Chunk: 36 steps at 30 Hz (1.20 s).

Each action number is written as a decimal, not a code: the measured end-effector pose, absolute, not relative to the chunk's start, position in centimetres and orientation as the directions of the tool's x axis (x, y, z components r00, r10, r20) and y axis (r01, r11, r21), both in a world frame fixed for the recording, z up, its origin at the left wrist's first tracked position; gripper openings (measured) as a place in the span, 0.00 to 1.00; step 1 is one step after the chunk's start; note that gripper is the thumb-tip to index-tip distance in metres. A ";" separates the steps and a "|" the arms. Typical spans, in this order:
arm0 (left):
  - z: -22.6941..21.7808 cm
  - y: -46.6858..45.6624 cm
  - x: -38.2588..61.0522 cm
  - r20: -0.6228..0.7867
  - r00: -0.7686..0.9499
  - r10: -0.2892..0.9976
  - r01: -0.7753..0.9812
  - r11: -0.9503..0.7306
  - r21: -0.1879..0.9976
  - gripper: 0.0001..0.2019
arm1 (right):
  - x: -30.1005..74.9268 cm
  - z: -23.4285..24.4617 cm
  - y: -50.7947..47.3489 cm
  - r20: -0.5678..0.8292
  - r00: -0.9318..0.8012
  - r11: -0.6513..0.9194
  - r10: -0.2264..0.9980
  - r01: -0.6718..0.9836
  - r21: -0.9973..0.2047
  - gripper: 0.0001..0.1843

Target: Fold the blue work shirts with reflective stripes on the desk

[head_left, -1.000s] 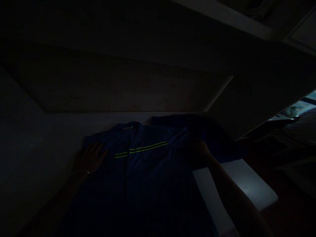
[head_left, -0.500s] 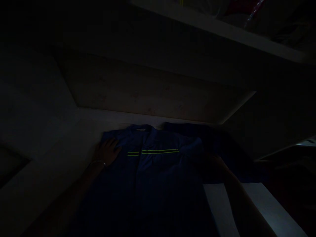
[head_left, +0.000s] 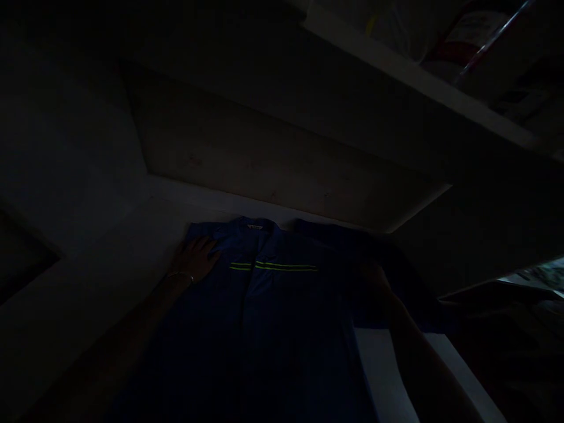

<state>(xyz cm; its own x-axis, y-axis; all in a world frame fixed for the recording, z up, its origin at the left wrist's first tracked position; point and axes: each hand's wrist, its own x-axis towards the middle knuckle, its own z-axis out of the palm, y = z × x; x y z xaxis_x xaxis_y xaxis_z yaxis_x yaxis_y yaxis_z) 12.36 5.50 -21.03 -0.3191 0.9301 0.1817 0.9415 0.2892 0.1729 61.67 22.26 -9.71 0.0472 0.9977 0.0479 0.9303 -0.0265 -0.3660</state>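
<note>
A dark blue work shirt [head_left: 282, 305] with two yellow-green chest stripes lies spread, front up, its collar and neck label at the far side. My left hand [head_left: 196, 258], a bracelet at its wrist, rests flat with fingers apart on the shoulder at the shirt's left side. On the opposite side, my right hand [head_left: 372, 276] is at the shirt's sleeve area; its fingers are lost in the dark, so their grip does not show. More dark blue cloth [head_left: 409, 294] lies beyond and beside that hand; whether it belongs to the same shirt is unclear.
The picture is very dark. A white surface [head_left: 383, 358] shows under the cloth. Above hangs a shelf [head_left: 418, 76] with a red-labelled item [head_left: 467, 41] and clear plastic on it. A back panel [head_left: 264, 158] and a pale side wall [head_left: 66, 147] enclose the space.
The camera view has tilted and shifted slightly. My right hand has moved a little to the left, and the shirt's shoulder beside it looks darker. My left hand stays on the opposite shoulder.
</note>
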 end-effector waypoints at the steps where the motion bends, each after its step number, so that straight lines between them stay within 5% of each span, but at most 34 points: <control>1: -21.1 5.5 12.4 0.187 -0.322 0.928 0.940 0.290 0.176 0.28 | 61.0 -9.2 22.2 0.052 0.050 -0.029 0.997 0.938 -0.344 0.17; 7: -21.3 5.5 12.3 0.218 -0.315 0.924 0.943 0.278 0.182 0.27 | 53.3 -5.5 18.3 0.135 -0.256 0.248 0.957 0.966 0.070 0.21; 11: -21.7 5.6 12.1 0.203 -0.317 0.926 0.940 0.279 0.194 0.28 | 47.4 -5.9 13.5 -0.010 -0.502 0.488 0.865 0.834 0.257 0.17; 14: -21.7 5.6 12.1 0.222 -0.317 0.922 0.940 0.274 0.204 0.28 | 45.1 -7.6 10.8 -0.126 -0.570 0.583 0.812 0.778 0.234 0.15; 17: -21.5 5.5 12.3 0.229 -0.319 0.920 0.940 0.275 0.204 0.27 | 44.7 -8.8 10.7 -0.132 -0.611 0.624 0.781 0.773 0.112 0.24; 23: -21.4 5.5 12.3 0.212 -0.322 0.923 0.936 0.276 0.220 0.28 | 45.8 -11.4 17.7 0.297 -0.496 0.517 0.816 0.856 0.006 0.26; 29: -21.3 5.6 12.3 0.192 -0.332 0.924 0.932 0.290 0.219 0.28 | 47.1 -17.7 20.8 -0.005 -0.454 0.453 0.891 0.886 0.096 0.29; 36: -20.7 5.0 12.8 0.217 -0.315 0.924 0.941 0.275 0.196 0.29 | 46.9 -17.5 19.7 0.145 -0.453 0.447 0.880 0.891 0.072 0.28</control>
